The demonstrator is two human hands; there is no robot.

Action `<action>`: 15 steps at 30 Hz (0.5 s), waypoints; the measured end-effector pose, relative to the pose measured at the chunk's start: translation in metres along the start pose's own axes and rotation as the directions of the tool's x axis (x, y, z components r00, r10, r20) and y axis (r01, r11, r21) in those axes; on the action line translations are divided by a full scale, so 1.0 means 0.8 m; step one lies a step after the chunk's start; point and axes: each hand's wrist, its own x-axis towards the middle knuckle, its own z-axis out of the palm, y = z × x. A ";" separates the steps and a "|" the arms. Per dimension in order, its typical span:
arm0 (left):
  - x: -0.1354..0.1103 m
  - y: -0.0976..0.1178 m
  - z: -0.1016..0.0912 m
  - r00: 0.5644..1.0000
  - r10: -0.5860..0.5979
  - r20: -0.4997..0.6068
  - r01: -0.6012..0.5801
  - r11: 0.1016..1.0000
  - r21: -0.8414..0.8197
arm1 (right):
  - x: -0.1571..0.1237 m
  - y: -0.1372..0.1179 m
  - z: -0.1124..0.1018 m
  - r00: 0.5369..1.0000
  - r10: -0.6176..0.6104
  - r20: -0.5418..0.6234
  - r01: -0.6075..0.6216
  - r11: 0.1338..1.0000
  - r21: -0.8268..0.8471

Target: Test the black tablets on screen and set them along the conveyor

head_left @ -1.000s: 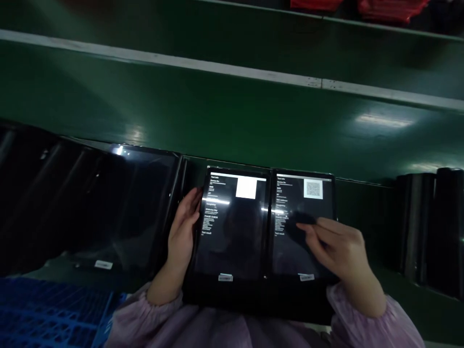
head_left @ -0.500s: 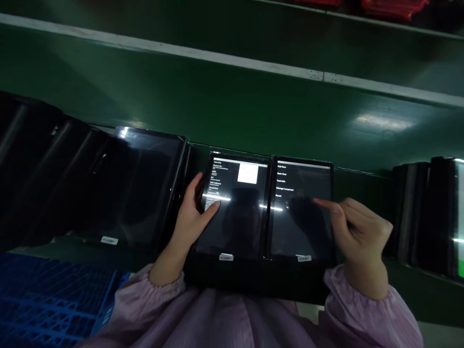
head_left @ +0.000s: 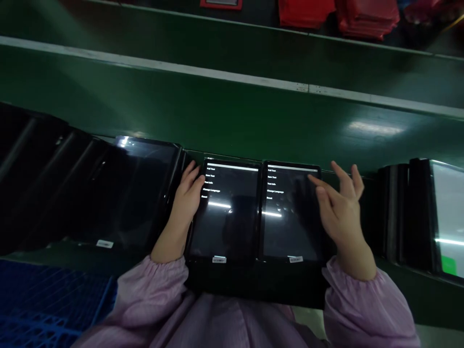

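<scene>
Two black tablets lie side by side, their dark screens lit with the same short white menu. My left hand (head_left: 187,197) rests along the left edge of the left tablet (head_left: 226,227), fingers stretched out and thumb at the screen's side. Over the right tablet (head_left: 290,232), my right hand (head_left: 340,205) points its index finger at the upper right of the screen; its other fingers are spread and hold nothing. Whether that fingertip touches the glass I cannot tell. Each tablet has a small white label at its lower edge.
Left of my hands, a larger dark-screened tablet (head_left: 141,193) lies beside a row of black devices (head_left: 32,179). More tablets stand at right, one with a bright screen (head_left: 449,208). Red packets (head_left: 368,17) lie on the far ledge. A blue plastic crate (head_left: 50,299) is at lower left.
The left tablet's screen has switched from an information page with a white square to the menu. My left hand's thumb has moved up to the edge. My right hand has risen, its fingers spreading.
</scene>
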 end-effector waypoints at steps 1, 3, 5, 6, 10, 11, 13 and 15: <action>0.002 0.001 0.001 1.000 0.006 0.004 -0.006 1.000 0.005 | 0.000 0.004 -0.005 0.999 0.025 -0.040 -0.024 1.000 0.007; 0.007 0.003 0.003 1.000 0.018 0.003 -0.018 1.000 0.025 | -0.002 0.010 -0.015 0.992 0.074 -0.104 -0.072 0.997 0.022; 0.011 0.004 0.004 1.000 0.025 -0.013 -0.024 0.999 0.045 | -0.005 0.013 -0.022 0.988 0.100 -0.121 -0.095 0.994 0.047; 0.012 0.004 0.005 0.999 0.027 -0.022 -0.026 0.998 0.053 | -0.006 0.013 -0.024 0.988 0.099 -0.116 -0.092 0.994 0.062; 0.014 0.006 0.008 0.998 0.034 -0.052 -0.030 0.997 0.066 | -0.012 0.005 -0.024 0.997 0.026 -0.073 -0.019 0.995 0.102; 0.013 0.007 0.008 0.998 0.029 -0.057 -0.027 0.999 0.045 | -0.013 0.001 -0.023 0.998 0.001 -0.061 0.006 0.994 0.108; 0.012 0.009 0.009 0.998 0.005 -0.063 -0.007 1.000 -0.026 | -0.015 -0.005 -0.021 0.999 -0.045 -0.031 0.048 0.991 0.125; 0.009 0.012 0.009 0.998 -0.021 -0.065 0.015 0.996 -0.092 | -0.016 -0.010 -0.017 0.997 -0.080 0.004 0.079 0.987 0.143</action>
